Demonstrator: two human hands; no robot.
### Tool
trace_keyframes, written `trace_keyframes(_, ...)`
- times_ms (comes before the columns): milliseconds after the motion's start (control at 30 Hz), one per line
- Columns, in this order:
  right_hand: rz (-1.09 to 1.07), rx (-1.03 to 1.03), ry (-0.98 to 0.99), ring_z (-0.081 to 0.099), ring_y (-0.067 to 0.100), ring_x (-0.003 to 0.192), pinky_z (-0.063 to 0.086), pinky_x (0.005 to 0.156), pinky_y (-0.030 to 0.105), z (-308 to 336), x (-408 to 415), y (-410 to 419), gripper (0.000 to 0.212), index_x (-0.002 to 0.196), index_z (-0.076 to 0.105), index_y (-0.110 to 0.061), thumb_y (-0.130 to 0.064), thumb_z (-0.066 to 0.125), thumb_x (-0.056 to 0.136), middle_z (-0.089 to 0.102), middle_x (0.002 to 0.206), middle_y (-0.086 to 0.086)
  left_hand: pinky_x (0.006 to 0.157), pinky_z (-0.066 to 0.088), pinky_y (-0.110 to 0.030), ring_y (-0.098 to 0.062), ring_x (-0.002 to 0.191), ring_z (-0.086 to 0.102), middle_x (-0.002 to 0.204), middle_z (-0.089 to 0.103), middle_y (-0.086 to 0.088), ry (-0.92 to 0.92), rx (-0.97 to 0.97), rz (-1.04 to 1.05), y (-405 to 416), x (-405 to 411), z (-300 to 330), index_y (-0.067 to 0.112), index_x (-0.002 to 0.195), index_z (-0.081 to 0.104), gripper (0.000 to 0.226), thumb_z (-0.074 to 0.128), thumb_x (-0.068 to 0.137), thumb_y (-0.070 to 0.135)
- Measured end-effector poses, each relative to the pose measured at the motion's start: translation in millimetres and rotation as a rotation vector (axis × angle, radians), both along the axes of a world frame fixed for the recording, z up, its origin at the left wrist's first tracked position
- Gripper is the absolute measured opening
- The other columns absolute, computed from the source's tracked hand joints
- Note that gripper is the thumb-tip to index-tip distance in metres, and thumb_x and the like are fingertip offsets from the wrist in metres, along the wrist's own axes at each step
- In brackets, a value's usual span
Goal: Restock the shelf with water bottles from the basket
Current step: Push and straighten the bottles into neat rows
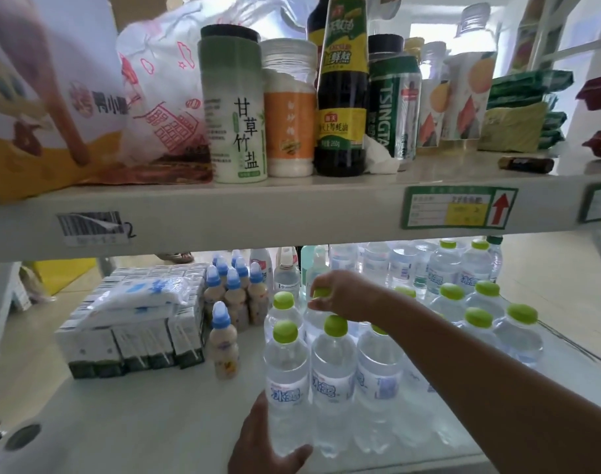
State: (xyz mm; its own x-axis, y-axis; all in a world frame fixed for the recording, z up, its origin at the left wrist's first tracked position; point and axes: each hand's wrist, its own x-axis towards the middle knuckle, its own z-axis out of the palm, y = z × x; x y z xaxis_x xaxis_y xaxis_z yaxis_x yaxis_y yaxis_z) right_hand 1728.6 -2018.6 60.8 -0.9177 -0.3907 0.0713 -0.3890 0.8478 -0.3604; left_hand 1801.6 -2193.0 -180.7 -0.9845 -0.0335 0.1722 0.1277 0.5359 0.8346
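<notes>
Right hand pinches green cap of second-row water bottle | left hand cups near-left front bottle | lower shelf, near-centre | step: squaring rows | next: release, fetch from basket, unseen

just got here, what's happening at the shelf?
A person is stocking green-capped water bottles on the lower shelf. The right hand pinches the cap of a back-row bottle, while the left hand holds the base of the front-left bottle. Several more of the same bottles already stand to the right. Small blue-capped drink bottles and boxed cartons sit to the left. The basket is not in view.
</notes>
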Motion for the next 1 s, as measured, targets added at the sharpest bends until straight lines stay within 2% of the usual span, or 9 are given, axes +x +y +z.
trace_keyframes(33, 0.008, -0.005, -0.011, 0.054, 0.019, 0.084, 0.042, 0.074, 0.025, 1.1, 0.5, 1.0, 0.031, 0.11, 0.065, -0.011, -0.032, 0.066, 0.087, 0.062, 0.097, 0.008, 0.107, 0.039, -0.026, 0.006, 0.131, 0.038, 0.145, 0.036, 0.028, 0.031, -0.072, 0.01, -1.4, 2.0, -7.5, 0.038, 0.148, 0.022, 0.121, 0.077, 0.046, 0.073)
trace_keyframes(100, 0.027, -0.018, -0.027, 0.055, 0.02, 0.083, 0.043, 0.073, 0.025, 2.8, 2.1, 2.4, 0.029, 0.108, 0.066, -0.011, -0.031, 0.066, 0.087, 0.059, 0.091, 0.005, 0.104, 0.043, -0.028, 0.004, 0.128, 0.043, 0.143, 0.038, 0.027, 0.047, -0.071, 0.025, -0.1, 13.9, -4.7, 0.04, 0.147, 0.021, 0.12, 0.076, 0.046, 0.073)
trace_keyframes(300, 0.048, 0.045, -0.005, 0.055, 0.02, 0.086, 0.041, 0.074, 0.025, 3.9, 3.7, 1.1, 0.034, 0.112, 0.066, -0.011, -0.034, 0.064, 0.088, 0.065, 0.103, 0.01, 0.102, 0.043, -0.026, 0.0, 0.124, 0.048, 0.14, 0.044, 0.023, 0.015, -0.033, 0.101, 3.5, 19.1, 4.7, 0.037, 0.145, 0.026, 0.119, 0.077, 0.041, 0.065)
trace_keyframes(433, 0.042, 0.042, 0.034, 0.054, 0.02, 0.09, 0.04, 0.076, 0.025, 9.2, 3.2, -2.0, 0.038, 0.111, 0.064, -0.008, -0.04, 0.059, 0.09, 0.062, 0.096, 0.006, 0.101, 0.041, -0.022, -0.001, 0.125, 0.047, 0.141, 0.043, 0.021, 0.017, -0.021, 0.097, 4.2, 22.1, 7.0, 0.038, 0.144, 0.025, 0.117, 0.077, 0.042, 0.062)
trace_keyframes(567, 0.083, -0.066, 0.053, 0.057, 0.023, 0.114, 0.044, 0.095, 0.029, 15.9, 7.5, -20.6, 0.055, 0.128, 0.057, -0.013, -0.045, 0.064, 0.085, 0.062, 0.126, 0.006, 0.091, 0.042, -0.013, 0.004, 0.117, 0.051, 0.134, 0.043, 0.029, 0.045, -0.004, 0.121, 8.0, 28.4, 12.4, 0.055, 0.132, 0.019, 0.108, 0.077, 0.042, 0.059)
trace_keyframes(700, 0.155, 0.021, 0.08, 0.058, 0.022, 0.092, 0.041, 0.077, 0.025, 7.3, 10.0, -42.1, 0.039, 0.117, 0.065, -0.012, -0.035, 0.067, 0.085, 0.065, 0.11, 0.01, 0.086, 0.04, -0.011, 0.009, 0.112, 0.051, 0.123, 0.037, 0.05, 0.066, 0.014, 0.141, 9.7, 34.3, 16.2, 0.071, 0.122, 0.015, 0.103, 0.078, 0.041, 0.057)
trace_keyframes(767, 0.156, 0.014, 0.094, 0.054, 0.021, 0.085, 0.04, 0.074, 0.026, 6.1, 10.6, -42.4, 0.034, 0.112, 0.066, -0.009, -0.031, 0.067, 0.086, 0.063, 0.1, 0.01, 0.084, 0.04, -0.011, 0.011, 0.107, 0.05, 0.119, 0.029, 0.059, 0.072, 0.01, 0.14, 9.8, 35.9, 18.5, 0.076, 0.119, 0.011, 0.104, 0.078, 0.041, 0.057)
trace_keyframes(833, 0.179, 0.034, 0.102, 0.056, 0.024, 0.085, 0.045, 0.076, 0.029, 7.6, 11.0, -41.0, 0.031, 0.108, 0.066, -0.007, -0.029, 0.066, 0.086, 0.061, 0.095, 0.01, 0.081, 0.04, -0.011, 0.01, 0.107, 0.05, 0.12, 0.029, 0.054, 0.059, -0.003, 0.146, 10.0, 37.3, 19.7, 0.068, 0.123, 0.016, 0.102, 0.076, 0.041, 0.058)
trace_keyframes(1000, 0.21, 0.073, 0.142, 0.059, 0.027, 0.09, 0.049, 0.081, 0.035, 6.7, 13.6, -41.6, 0.03, 0.109, 0.066, -0.007, -0.028, 0.065, 0.087, 0.065, 0.103, 0.013, 0.071, 0.04, -0.009, 0.009, 0.101, 0.05, 0.125, 0.029, 0.047, 0.041, -0.009, 0.155, 9.8, 37.4, 18.2, 0.046, 0.131, 0.033, 0.098, 0.072, 0.043, 0.065)
